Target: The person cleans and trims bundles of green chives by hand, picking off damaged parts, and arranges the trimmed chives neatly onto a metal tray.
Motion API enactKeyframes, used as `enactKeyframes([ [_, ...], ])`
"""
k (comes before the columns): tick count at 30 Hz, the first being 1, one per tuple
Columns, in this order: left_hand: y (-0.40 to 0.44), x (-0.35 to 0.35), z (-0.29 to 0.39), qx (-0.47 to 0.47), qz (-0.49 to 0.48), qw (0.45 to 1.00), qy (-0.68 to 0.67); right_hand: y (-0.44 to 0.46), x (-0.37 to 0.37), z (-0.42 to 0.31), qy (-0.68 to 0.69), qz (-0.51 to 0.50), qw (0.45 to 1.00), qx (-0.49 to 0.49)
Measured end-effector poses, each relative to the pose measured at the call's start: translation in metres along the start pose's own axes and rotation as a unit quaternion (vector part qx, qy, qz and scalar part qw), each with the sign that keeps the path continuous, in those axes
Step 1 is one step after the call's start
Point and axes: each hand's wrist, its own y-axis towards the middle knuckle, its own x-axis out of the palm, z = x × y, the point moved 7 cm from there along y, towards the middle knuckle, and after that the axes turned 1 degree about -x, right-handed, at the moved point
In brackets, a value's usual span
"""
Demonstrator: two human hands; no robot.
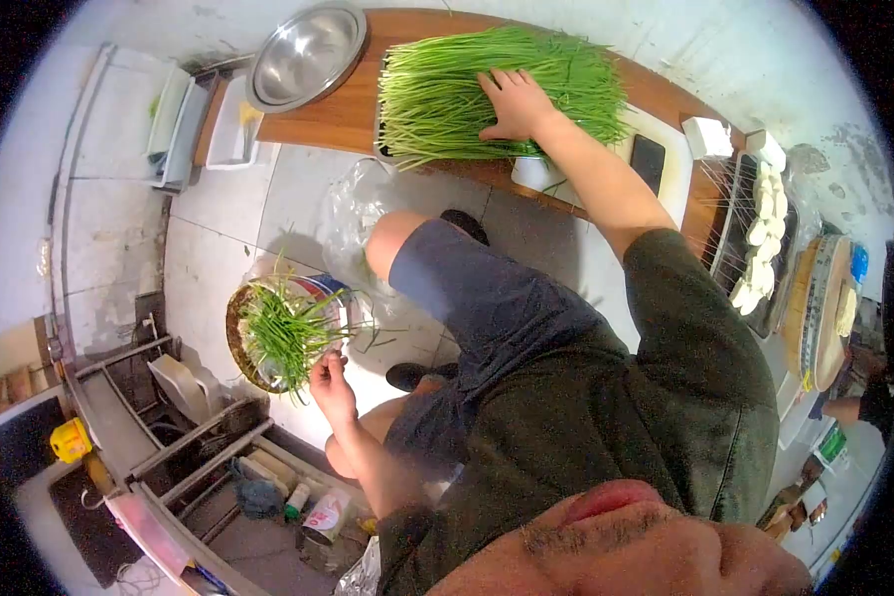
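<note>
The right hand rests with fingers spread on the green stalks mid-worktop, between the steel bowl near one end and the phone, while the left hand is narrowly closed, contents unclear, beside the bucket of cut greens.

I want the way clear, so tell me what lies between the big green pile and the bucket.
Head view: a clear plastic bag, floor tiles and a knee.
</note>
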Motion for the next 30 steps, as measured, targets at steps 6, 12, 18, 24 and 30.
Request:
enactKeyframes([
  [6, -0.009, 0.006, -0.001, -0.008, -0.012, 1.0, 0.004, -0.009, 0.012, -0.006, 0.021, 0.009, 0.999, 0.029],
  [12, -0.003, 0.004, -0.001, -0.013, -0.01, 1.0, 0.001, -0.002, -0.006, 0.004, 0.03, 0.04, 0.997, 0.051],
  [18, -0.008, 0.007, 0.006, -0.003, -0.019, 1.0, 0.015, 0.004, -0.012, 0.003, 0.028, -0.021, 0.997, 0.069],
  [24, -0.01, 0.01, 0.005, -0.023, -0.005, 1.0, 0.01, -0.006, 0.0, 0.001, -0.016, 0.04, 0.997, 0.063],
  [30, -0.005, 0.012, 0.004, -0.019, -0.013, 1.0, 0.004, 0.0, 0.007, 0.006, 0.018, 0.009, 0.997, 0.074],
])
